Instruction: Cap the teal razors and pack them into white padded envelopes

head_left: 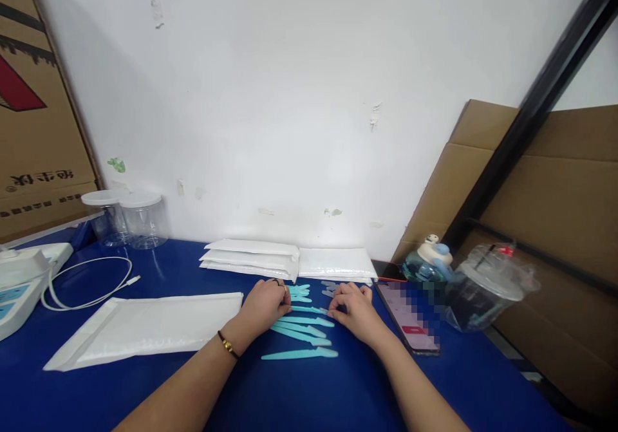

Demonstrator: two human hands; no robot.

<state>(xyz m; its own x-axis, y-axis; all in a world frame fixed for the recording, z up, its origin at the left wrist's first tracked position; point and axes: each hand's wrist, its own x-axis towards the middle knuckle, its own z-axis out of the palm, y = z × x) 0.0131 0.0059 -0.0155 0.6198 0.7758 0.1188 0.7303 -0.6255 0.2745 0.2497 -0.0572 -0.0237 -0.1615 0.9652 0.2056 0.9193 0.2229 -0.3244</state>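
Holding one thin razor (306,309) between them, the left hand (270,303) is closed at its handle end, and the right hand (355,306) pinches near its head end with thumb and finger. I cannot tell if the right fingertips press on a clear cover or on the blade side itself. If it is the bare edge, a slip of this small pinch could cut the skin, I think.

Just beyond the right fingers lie some small clear caps (329,286). They are light and almost without colour, so the side of the hand could push them away or hide them. Just beyond the left fingers is a little pile of razors (300,292), crossing one another; lifting one may drag others. Nearer to the body than the grip, loose razors (297,354) lie in a rough row, and a lowered left wrist could disturb them.

Farther to the right of the grip, a phone (410,329) lies near the right forearm, where a wide elbow movement might knock it. To the left, a white envelope (164,322) lies close to the left wrist and could catch the bracelet (228,344).
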